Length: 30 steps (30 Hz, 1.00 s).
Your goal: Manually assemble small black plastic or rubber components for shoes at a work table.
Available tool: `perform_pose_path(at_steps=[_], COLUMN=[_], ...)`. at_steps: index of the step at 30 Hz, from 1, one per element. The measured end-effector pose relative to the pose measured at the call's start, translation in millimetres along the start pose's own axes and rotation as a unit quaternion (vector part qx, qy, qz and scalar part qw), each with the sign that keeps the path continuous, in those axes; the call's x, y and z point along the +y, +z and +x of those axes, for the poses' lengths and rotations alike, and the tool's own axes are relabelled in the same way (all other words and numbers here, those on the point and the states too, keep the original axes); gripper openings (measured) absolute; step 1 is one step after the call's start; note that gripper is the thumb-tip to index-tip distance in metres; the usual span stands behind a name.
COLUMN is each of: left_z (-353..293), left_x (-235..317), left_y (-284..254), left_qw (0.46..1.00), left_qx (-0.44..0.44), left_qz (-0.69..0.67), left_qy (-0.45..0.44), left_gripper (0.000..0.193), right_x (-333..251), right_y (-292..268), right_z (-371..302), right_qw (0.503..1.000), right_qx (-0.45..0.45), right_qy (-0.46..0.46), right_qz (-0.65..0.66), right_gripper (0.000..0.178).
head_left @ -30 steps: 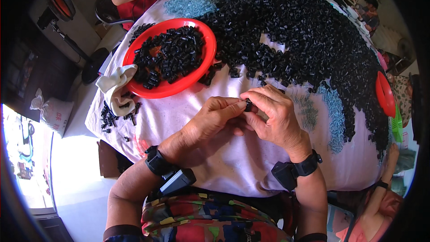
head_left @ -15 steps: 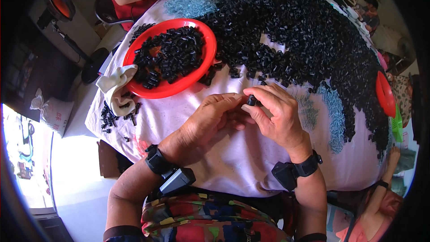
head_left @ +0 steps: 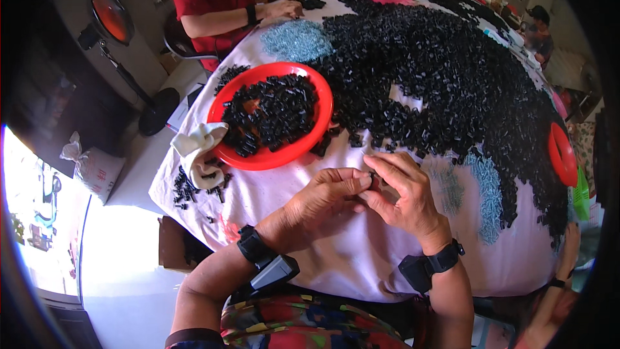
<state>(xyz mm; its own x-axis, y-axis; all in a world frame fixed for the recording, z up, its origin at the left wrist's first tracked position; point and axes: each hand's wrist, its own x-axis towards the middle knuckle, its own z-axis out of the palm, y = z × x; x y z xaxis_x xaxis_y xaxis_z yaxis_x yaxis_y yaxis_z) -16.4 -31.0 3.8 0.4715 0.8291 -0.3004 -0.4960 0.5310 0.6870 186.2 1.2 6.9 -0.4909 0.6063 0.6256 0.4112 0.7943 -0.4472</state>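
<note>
Over the near part of the cloth, my two hands meet fingertip to fingertip. My left hand is closed in a pinch, with a small black plastic part at its thumb tip. My right hand curls round the same part from the other side, its thumb below and its index finger raised above. Fingers hide most of the part. Just beyond my hands spreads a large heap of similar black plastic parts. A red plate holding more of them stands to the left.
A white glove hangs at the plate's edge beside loose black parts. Piles of small clear-blue pieces lie on the pale cloth. A co-worker in red works at far left. Another person's arm shows at right.
The whole view has shifted, so the table appears lower and further right. My right index finger has lifted off the black part, which now sits closer to my left thumb.
</note>
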Motion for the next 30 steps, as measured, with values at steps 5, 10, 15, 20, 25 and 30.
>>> perform_pose_path(at_steps=[5, 10, 15, 20, 25, 30], left_z=[-3.1, -2.1, -2.5, -0.8, -3.3, -3.0], left_x=[-0.1, -1.6, -2.4, -5.3, -1.4, -2.9], left_y=[2.9, 3.7, 4.0, 1.3, 5.4, 3.5], left_qw=[1.0, 1.0, 1.0, 1.0, 1.0, 1.0], left_qx=[0.003, 0.002, -0.008, -0.015, -0.012, -0.009], left_qz=[0.011, 0.017, 0.016, 0.007, 0.023, 0.026], left_qy=[0.009, 0.01, 0.014, 0.016, 0.01, 0.009], left_gripper=[0.018, 0.021, 0.022, 0.023, 0.024, 0.025], right_x=[0.3, -1.0, -2.4, -2.5, -1.2, -3.0], right_y=[0.6, 0.2, -0.9, 0.2, -0.4, -1.2], right_z=[0.0, -0.2, -1.6, -1.4, -2.8, -2.4], right_qw=[1.0, 1.0, 0.998, 0.999, 0.998, 0.998], right_qx=[-0.017, -0.028, -0.046, -0.043, -0.051, -0.052], right_qy=[-0.004, 0.009, 0.03, 0.027, 0.035, 0.034], right_qz=[0.004, 0.008, 0.008, 0.007, 0.017, 0.016], right_gripper=[0.05, 0.046, 0.045, 0.043, 0.043, 0.043])
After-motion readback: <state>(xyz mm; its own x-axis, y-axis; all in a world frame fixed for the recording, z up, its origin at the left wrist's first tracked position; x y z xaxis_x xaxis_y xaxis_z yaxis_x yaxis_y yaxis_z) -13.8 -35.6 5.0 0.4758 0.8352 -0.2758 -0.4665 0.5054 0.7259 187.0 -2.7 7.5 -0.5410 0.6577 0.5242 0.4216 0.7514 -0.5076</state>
